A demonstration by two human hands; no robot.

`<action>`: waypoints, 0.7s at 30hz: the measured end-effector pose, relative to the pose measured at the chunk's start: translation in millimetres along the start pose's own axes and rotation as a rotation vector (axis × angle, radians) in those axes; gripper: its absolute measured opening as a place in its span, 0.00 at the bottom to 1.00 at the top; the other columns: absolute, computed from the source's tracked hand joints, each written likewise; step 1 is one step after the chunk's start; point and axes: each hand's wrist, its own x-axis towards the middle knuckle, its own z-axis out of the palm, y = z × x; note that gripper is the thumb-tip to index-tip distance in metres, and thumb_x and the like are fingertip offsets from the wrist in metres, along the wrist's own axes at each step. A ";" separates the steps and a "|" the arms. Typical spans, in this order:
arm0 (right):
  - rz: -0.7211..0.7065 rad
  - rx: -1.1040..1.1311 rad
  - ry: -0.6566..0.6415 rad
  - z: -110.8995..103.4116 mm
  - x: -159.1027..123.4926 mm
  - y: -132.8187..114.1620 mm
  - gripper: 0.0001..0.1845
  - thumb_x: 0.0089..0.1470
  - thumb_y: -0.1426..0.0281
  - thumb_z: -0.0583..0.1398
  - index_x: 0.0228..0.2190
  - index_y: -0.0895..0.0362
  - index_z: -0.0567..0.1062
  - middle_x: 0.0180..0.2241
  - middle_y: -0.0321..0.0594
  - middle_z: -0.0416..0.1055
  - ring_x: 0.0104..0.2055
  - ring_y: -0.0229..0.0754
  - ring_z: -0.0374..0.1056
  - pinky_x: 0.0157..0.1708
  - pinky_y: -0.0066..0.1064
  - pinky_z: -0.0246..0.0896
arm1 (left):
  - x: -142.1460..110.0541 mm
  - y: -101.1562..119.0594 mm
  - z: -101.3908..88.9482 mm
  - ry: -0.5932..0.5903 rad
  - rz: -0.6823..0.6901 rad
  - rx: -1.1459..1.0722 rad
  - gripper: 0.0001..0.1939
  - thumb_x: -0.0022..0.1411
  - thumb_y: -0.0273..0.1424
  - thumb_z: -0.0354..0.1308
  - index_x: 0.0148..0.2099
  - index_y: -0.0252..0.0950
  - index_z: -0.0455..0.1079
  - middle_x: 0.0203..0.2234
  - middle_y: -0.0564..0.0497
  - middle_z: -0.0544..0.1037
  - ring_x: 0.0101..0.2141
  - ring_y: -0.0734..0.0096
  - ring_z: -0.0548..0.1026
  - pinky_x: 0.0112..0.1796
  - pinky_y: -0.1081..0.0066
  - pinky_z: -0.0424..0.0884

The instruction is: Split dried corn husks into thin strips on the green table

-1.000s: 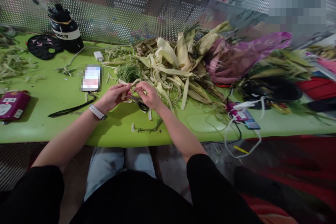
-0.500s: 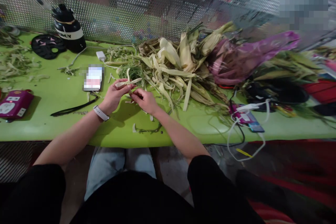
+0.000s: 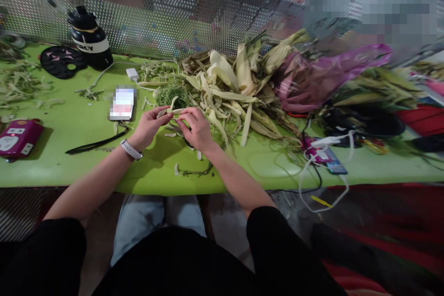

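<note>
left hand (image 3: 151, 125) pinching husk strip (image 3: 174, 102), right hand (image 3: 197, 131) curled, touching it

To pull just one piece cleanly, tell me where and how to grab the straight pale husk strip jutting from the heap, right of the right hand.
Pinch the pale husk strip at its near end, probably best from the near side: that end juts free over the green tabletop, long and narrow, while its far end runs into the husk heap.
</note>
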 end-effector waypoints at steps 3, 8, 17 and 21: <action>0.002 0.024 0.019 -3.6 0.5 -1.4 0.10 0.63 0.61 0.57 0.38 0.52 0.74 0.45 0.47 0.69 0.49 0.48 0.67 0.52 0.43 0.64 | 1.2 -1.1 -0.6 -0.019 0.006 0.018 0.21 0.49 0.29 0.71 0.47 0.33 0.78 0.30 0.51 0.80 0.31 0.75 0.76 0.39 0.71 0.72; 0.207 0.146 0.116 -7.8 3.0 -2.6 0.16 0.63 0.55 0.55 0.44 0.53 0.72 0.47 0.50 0.69 0.54 0.52 0.65 0.55 0.46 0.61 | -1.4 2.3 2.2 -0.048 0.044 0.034 0.18 0.50 0.27 0.70 0.45 0.32 0.77 0.29 0.51 0.80 0.30 0.76 0.75 0.37 0.73 0.71; 0.278 0.292 -0.149 0.2 -1.7 0.0 0.22 0.65 0.52 0.49 0.34 0.55 0.70 0.28 0.39 0.71 0.30 0.40 0.67 0.33 0.32 0.58 | -3.1 -1.2 0.1 -0.191 -0.076 -0.027 0.20 0.48 0.33 0.74 0.42 0.31 0.75 0.28 0.49 0.81 0.26 0.74 0.78 0.31 0.72 0.75; 0.302 0.301 -0.150 -0.2 0.1 -1.8 0.22 0.65 0.51 0.50 0.32 0.54 0.69 0.25 0.36 0.68 0.27 0.38 0.65 0.31 0.30 0.56 | -2.6 2.0 1.8 -0.135 -0.075 -0.068 0.19 0.46 0.31 0.75 0.39 0.29 0.74 0.28 0.47 0.81 0.26 0.72 0.80 0.34 0.70 0.78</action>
